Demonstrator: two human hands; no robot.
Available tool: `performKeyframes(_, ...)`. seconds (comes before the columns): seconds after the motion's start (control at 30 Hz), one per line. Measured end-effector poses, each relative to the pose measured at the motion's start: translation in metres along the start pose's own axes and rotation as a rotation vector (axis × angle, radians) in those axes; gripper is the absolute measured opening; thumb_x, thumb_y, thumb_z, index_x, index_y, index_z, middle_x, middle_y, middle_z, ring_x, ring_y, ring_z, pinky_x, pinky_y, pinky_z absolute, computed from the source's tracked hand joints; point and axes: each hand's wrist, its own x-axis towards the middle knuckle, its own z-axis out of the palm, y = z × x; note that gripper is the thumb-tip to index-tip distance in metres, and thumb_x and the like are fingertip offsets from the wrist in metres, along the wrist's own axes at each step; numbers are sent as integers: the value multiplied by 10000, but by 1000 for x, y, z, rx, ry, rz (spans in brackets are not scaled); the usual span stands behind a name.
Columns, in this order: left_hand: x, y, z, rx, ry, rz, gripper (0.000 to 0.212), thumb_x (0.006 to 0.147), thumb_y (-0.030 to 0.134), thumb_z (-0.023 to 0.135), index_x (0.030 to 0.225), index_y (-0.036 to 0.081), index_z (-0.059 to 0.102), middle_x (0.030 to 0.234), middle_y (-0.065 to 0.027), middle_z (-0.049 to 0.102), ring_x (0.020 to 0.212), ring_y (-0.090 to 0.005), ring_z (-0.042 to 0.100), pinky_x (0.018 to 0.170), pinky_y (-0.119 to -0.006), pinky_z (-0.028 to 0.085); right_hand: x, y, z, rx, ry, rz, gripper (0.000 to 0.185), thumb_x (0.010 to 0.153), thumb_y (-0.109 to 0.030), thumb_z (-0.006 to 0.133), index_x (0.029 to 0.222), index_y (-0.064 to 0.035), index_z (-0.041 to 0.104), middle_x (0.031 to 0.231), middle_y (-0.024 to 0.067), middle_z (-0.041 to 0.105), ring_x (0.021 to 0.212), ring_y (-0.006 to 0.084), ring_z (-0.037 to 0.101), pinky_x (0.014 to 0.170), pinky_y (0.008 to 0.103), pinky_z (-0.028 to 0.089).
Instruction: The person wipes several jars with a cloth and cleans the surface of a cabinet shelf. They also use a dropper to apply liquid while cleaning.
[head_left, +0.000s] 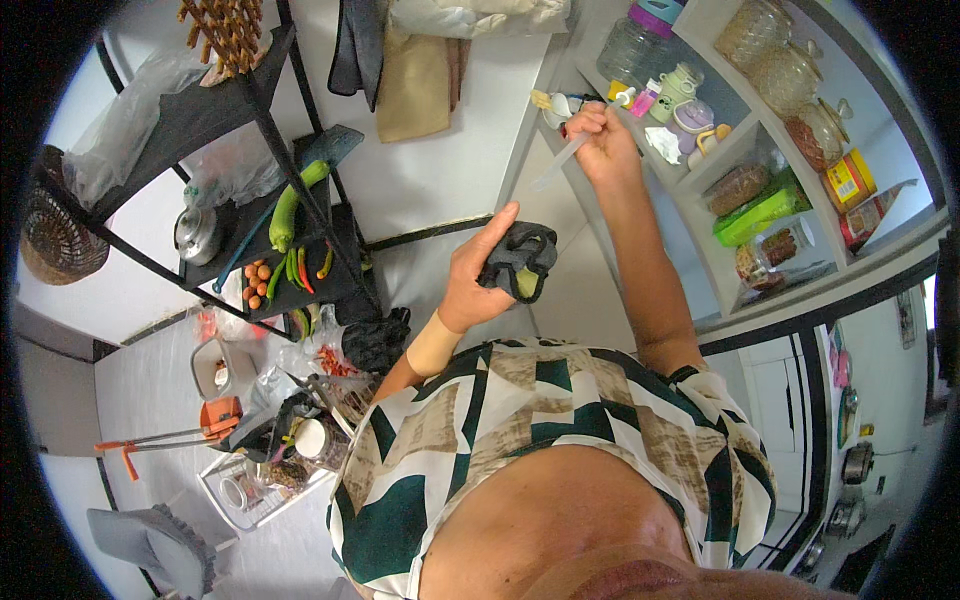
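My left hand (480, 277) holds a bunched dark grey cloth item (521, 259) with a yellow-green patch showing at its lower edge. Over the shelf at the upper right, my right hand (604, 142) is closed around a translucent plastic strip or handle (561, 163), whose one end points down and left. Just past my right fingers lie white spoons or scoops (556, 111), a pink and white small container (646, 98) and a green jar-shaped cup (676, 91). The exact kind of the cloth item cannot be told.
At left, a black rack (225, 180) holds a long green gourd (285, 214), peppers (300, 268), eggs (256, 281) and a metal kettle (196, 234). Below are a white basket (259, 517) and a grey bin (223, 367). Glass jars (795, 79) fill the right shelves. Cloths (416, 90) hang ahead.
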Motion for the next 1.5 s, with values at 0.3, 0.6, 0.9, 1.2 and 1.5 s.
performKeyframes(0.3,4,-3,6,164,59,54,627,623,32,662,1209,-12,443,1099,-154,555,965,-222,563,846,-299,418,-21,6,-2,-246,-111,-245,243,902,-284,433,816,-57,448,705,43,460,591,116,411,565,258,368)
performKeyframes(0.6,-3,-6,29,-254,230,-271,567,635,19,687,1147,-2,445,1082,-80,508,978,-162,497,872,-282,390,-66,18,36,-624,-263,-675,251,885,-325,466,884,-75,446,733,60,486,615,129,402,564,271,340)
performKeyframes(0.9,-3,-8,29,-364,207,-262,558,659,48,699,1156,8,448,1052,-66,521,957,-147,504,860,-277,395,-78,23,39,-720,-352,-690,296,883,-378,454,906,-83,444,706,50,477,578,135,402,541,281,345)
performKeyframes(1.2,-14,-23,23,-534,181,-321,464,641,34,712,1049,20,493,981,-49,546,883,-134,523,815,-268,412,-82,42,17,-1308,-538,-562,199,907,-225,430,968,-38,459,813,106,547,747,186,537,678,306,441)
performKeyframes(1.5,-21,-46,9,-546,301,-599,406,681,0,688,1032,41,488,883,-7,527,799,-106,504,732,-243,428,-86,7,15,-1617,-300,-553,103,870,-122,488,923,-35,502,802,92,599,739,172,596,680,302,501)
